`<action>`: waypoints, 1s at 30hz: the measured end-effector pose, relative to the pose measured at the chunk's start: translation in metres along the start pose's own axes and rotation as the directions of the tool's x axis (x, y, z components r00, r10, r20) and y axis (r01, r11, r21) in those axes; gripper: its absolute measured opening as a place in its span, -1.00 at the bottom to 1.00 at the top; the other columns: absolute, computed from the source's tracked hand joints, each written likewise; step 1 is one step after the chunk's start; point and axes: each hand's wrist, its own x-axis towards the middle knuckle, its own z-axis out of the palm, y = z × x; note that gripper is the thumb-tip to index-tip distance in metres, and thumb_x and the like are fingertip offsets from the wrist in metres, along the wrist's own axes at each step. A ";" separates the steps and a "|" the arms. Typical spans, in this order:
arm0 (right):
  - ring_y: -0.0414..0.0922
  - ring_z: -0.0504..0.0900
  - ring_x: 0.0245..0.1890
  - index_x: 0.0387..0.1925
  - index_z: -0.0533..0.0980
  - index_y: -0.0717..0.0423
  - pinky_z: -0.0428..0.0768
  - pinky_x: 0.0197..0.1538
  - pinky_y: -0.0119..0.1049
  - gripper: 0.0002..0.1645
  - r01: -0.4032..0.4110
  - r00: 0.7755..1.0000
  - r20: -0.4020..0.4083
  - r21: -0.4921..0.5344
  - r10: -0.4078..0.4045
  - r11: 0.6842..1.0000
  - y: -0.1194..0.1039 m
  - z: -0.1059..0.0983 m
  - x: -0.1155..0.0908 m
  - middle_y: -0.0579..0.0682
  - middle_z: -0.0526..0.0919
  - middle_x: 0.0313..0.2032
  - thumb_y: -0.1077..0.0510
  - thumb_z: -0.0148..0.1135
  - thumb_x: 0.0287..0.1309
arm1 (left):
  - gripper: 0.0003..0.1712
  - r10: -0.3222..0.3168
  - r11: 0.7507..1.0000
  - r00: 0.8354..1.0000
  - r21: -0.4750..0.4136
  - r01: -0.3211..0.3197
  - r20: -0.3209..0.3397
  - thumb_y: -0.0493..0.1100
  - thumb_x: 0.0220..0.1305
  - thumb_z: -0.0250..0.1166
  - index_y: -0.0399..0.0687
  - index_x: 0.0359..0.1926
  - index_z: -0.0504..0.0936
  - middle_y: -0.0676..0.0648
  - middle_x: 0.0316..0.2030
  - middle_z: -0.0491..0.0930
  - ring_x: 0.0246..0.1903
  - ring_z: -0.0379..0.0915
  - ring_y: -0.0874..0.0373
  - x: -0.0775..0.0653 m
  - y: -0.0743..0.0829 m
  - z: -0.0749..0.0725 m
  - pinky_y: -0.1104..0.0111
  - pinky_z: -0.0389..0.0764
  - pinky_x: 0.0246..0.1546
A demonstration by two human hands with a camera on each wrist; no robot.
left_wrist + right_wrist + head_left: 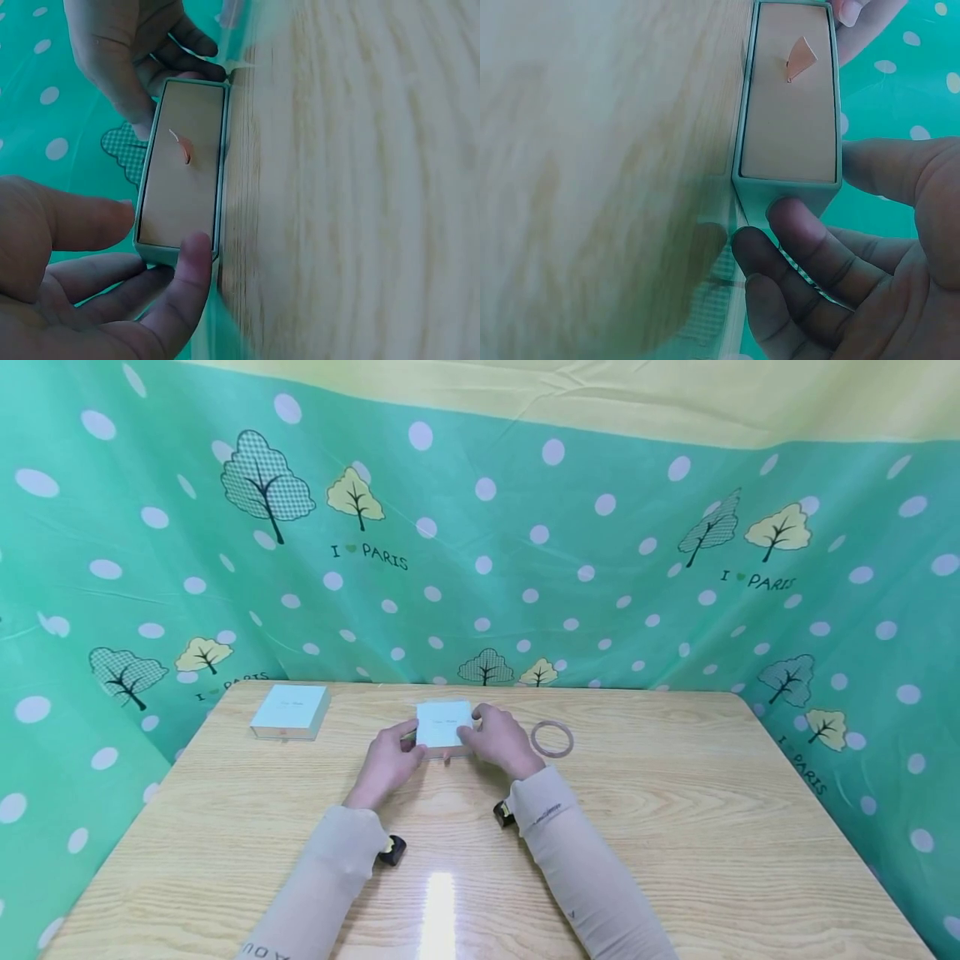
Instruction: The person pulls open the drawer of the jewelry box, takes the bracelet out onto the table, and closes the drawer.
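A small pale-blue drawer box [444, 723] with faint print on its lid lies on the table between both hands. Its tan front [176, 202] faces me and carries a little pinkish ribbon tab [801, 58]; the drawer front sits flush in the sleeve. My left hand [387, 763] grips the box's left end, a fingertip on the front's edge. The other end is held by my right hand [500, 740], thumb over the top and fingers at the side. Just right of that hand lies a pinkish-grey ring [552, 739], flat on the wood.
A second, similar pale-blue box [289, 708] stands at the table's back left corner. The wooden table [675, 793] ends at the back against a green dotted curtain [525, 552]. A bright light reflection crosses the wood near the front.
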 end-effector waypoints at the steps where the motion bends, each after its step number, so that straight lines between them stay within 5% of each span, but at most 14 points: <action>1: -0.14 0.58 -0.52 0.23 0.38 0.16 0.54 -0.38 -0.22 -0.33 -0.001 1.000 0.001 -0.002 0.001 1.000 0.000 0.000 0.000 -0.06 0.60 -0.42 -0.18 0.13 0.25 | -0.38 0.004 1.000 1.000 -0.002 -0.004 -0.002 -0.27 0.32 0.17 -0.20 0.37 0.27 -0.27 0.27 0.35 0.17 0.38 -0.16 0.000 0.000 0.000 0.14 0.49 0.09; 9: -0.12 0.56 -0.57 0.24 0.36 0.25 0.53 -0.40 -0.21 -0.28 0.011 1.000 0.008 -0.018 -0.011 1.000 0.000 0.001 0.000 -0.06 0.59 -0.53 -0.17 0.13 0.25 | -0.39 0.028 1.000 1.000 -0.009 -0.028 -0.009 -0.27 0.32 0.17 -0.28 0.36 0.26 -0.30 0.27 0.34 0.21 0.34 -0.13 0.001 -0.002 0.001 0.13 0.40 0.18; 24: -0.14 0.55 -0.52 0.21 0.40 0.25 0.53 -0.38 -0.24 -0.31 0.008 1.000 -0.025 -0.063 -0.010 0.998 -0.001 0.001 0.000 0.02 0.62 -0.31 -0.16 0.15 0.24 | -0.37 0.065 0.997 0.998 0.029 -0.065 0.009 -0.22 0.33 0.18 -0.26 0.37 0.25 -0.24 0.33 0.26 0.35 0.09 -0.13 0.000 0.000 0.002 0.07 0.18 0.32; 30: -0.14 0.55 -0.53 0.23 0.39 0.25 0.53 -0.37 -0.24 -0.29 0.005 1.000 -0.023 -0.057 -0.006 0.998 -0.002 0.000 0.000 -0.03 0.59 -0.40 -0.16 0.15 0.24 | -0.36 0.057 0.998 0.998 0.028 -0.057 0.004 -0.21 0.33 0.18 -0.26 0.37 0.24 -0.24 0.34 0.26 0.36 0.08 -0.12 0.000 -0.002 0.004 0.08 0.17 0.32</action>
